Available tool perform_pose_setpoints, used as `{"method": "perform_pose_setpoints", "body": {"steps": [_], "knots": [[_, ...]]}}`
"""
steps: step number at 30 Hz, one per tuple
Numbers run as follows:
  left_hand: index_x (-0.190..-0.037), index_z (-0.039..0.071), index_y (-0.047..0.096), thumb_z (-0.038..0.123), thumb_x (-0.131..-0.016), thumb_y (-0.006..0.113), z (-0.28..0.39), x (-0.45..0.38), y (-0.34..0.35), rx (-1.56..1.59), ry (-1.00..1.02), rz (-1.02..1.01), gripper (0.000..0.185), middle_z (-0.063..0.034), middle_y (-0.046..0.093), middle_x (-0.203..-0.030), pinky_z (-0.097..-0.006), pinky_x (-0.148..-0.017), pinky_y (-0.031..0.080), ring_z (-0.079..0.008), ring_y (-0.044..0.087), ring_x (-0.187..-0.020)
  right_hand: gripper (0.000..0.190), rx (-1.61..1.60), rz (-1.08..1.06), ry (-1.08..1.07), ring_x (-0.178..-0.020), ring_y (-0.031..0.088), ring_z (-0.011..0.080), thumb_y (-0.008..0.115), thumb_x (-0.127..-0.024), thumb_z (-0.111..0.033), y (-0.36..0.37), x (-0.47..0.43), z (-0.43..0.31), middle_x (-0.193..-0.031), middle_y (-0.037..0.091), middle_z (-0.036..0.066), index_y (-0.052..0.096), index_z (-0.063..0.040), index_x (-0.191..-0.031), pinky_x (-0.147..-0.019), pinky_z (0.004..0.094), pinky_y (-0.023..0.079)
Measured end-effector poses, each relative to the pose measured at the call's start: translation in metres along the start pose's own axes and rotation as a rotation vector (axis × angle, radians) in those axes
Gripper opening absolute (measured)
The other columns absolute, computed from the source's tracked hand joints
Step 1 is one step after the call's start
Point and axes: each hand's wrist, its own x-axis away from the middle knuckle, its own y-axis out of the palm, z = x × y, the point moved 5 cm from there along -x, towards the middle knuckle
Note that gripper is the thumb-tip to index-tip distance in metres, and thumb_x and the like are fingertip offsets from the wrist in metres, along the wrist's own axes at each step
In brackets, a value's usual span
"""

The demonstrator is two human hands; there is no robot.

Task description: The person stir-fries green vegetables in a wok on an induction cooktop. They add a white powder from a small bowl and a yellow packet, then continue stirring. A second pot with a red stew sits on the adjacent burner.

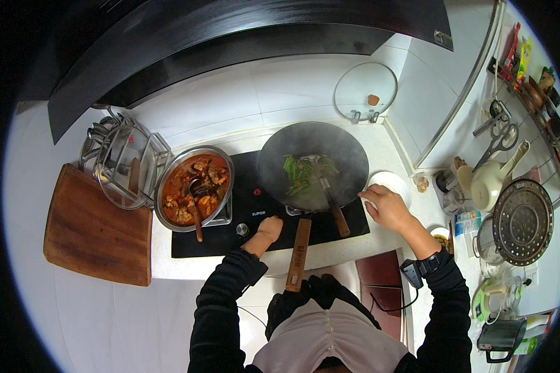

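My left hand is curled low over the front of the black glass gas hob, right of a metal knob. What lies under its fingers is hidden. My right hand is over the near-left part of a white plate, its fingertips near the wok's right rim. Whether it grips anything is unclear. Steam rises from the dark wok, which holds cut green vegetables. A spatula rests in it, its wooden handle over the rim. The wok's wooden handle points toward me.
At left, a metal basin of red stew holds a ladle. Beyond are a wooden cutting board and a rack with lids. A glass lid leans behind the wok. A range hood overhangs; kitchenware crowds the right.
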Motion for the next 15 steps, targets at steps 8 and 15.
{"method": "perform_pose_setpoints", "body": {"steps": [8,15], "knots": [[-0.098,0.009,0.060,0.005,-0.073,0.049,-0.011,0.001,0.021,-0.105,0.480,-0.003,0.028,-0.0072,0.051,-0.114,-0.0329,-0.087,0.043,-0.0240,0.048,-0.108,0.025,-0.020,0.027,-0.021,-0.084,0.056,0.0266,0.055,-0.073,-0.006,-0.021,-0.003,-0.013,-0.092,0.055,0.009,0.060,-0.008,-0.097,-0.069,0.0341,0.048],[-0.102,0.006,0.058,0.008,-0.071,0.059,0.007,0.049,-0.010,0.189,0.415,0.375,0.031,-0.0093,0.051,-0.113,-0.0341,-0.088,0.041,-0.0267,0.049,-0.105,0.029,-0.192,0.461,-0.063,-0.087,0.056,0.0226,0.060,-0.075,-0.004,-0.132,-0.006,-0.035,-0.096,0.058,0.011,0.058,-0.006,-0.103,-0.073,0.0285,0.046]]}}
